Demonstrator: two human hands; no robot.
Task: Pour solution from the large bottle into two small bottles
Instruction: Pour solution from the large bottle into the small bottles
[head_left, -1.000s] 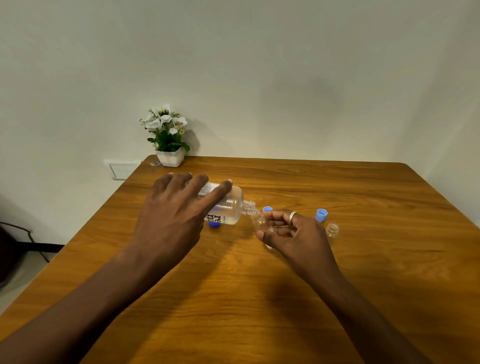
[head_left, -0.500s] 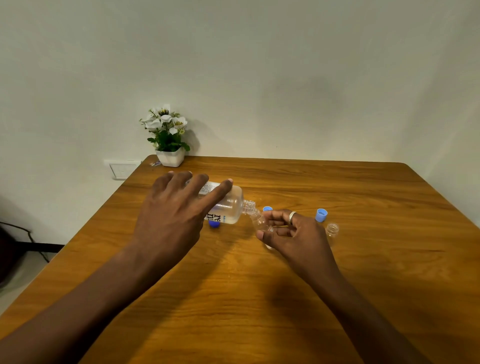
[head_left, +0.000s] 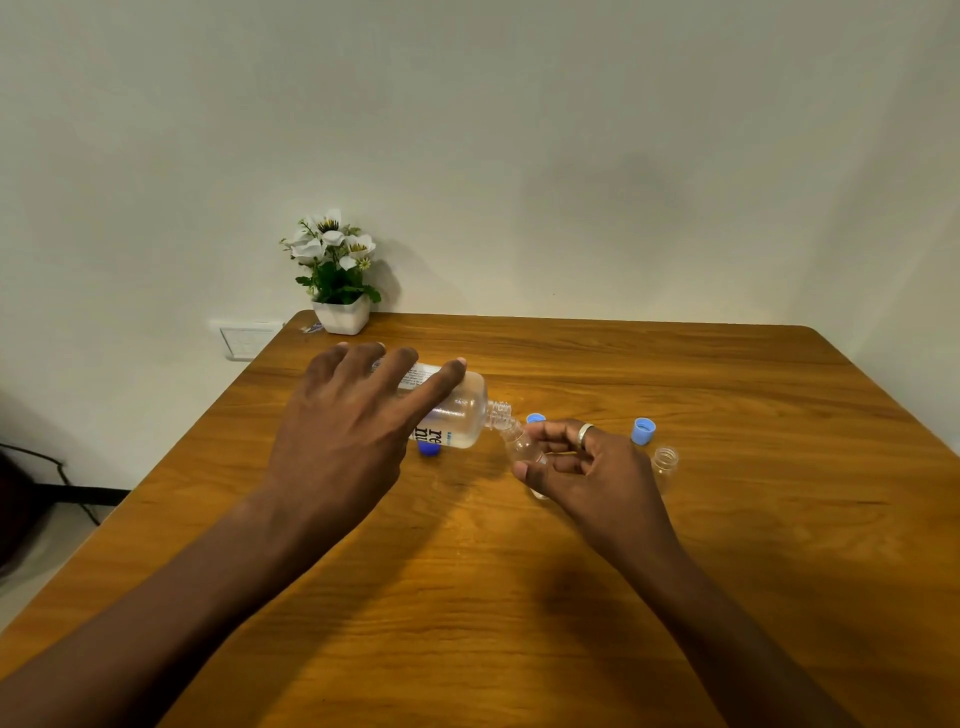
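My left hand (head_left: 345, 434) grips the large clear bottle (head_left: 460, 413), which lies almost level with its open threaded neck pointing right. That neck meets the mouth of a small clear bottle (head_left: 522, 447), tilted and held in my right hand (head_left: 584, 467); much of the small bottle is hidden by my fingers. A second small bottle (head_left: 665, 461) stands open and upright on the table just right of my right hand.
A dark blue cap (head_left: 429, 449) lies under the large bottle. Two light blue caps (head_left: 536, 418) (head_left: 643, 431) sit beyond my right hand. A potted white flower (head_left: 337, 275) stands at the wooden table's (head_left: 519, 597) far left corner.
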